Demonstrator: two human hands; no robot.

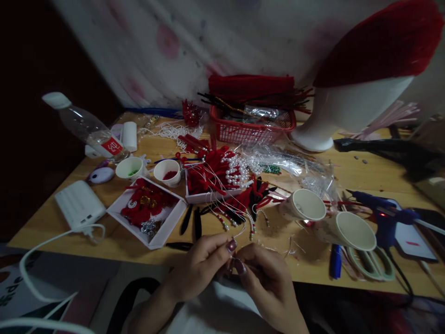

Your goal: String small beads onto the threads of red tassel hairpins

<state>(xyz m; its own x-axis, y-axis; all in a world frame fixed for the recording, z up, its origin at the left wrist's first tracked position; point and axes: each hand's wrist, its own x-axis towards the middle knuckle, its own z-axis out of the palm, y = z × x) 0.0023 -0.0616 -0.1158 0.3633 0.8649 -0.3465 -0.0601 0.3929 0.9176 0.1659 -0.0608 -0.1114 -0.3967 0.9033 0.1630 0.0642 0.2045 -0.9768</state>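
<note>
My left hand [200,264] and my right hand [266,273] meet at the table's front edge. Thumb and fingers of each are pinched together on a thin white thread [239,233], whose ends are partly hidden by the fingers. Just beyond them lie beaded strands [251,225] with white, red and green beads. Behind these a white box [200,198] holds red fuzzy pieces and strings of white pearls [236,171]. To the left, another white box [167,232] contains red pieces with gold and silver ornaments.
Two paper cups [309,205] [356,231], a blue glue gun [385,218] and green-handled scissors [370,265] are at the right. At left are a bottle [86,127], small cups [167,172] and a power bank [79,204]. A red basket [246,132] and mannequin head [351,106] stand behind.
</note>
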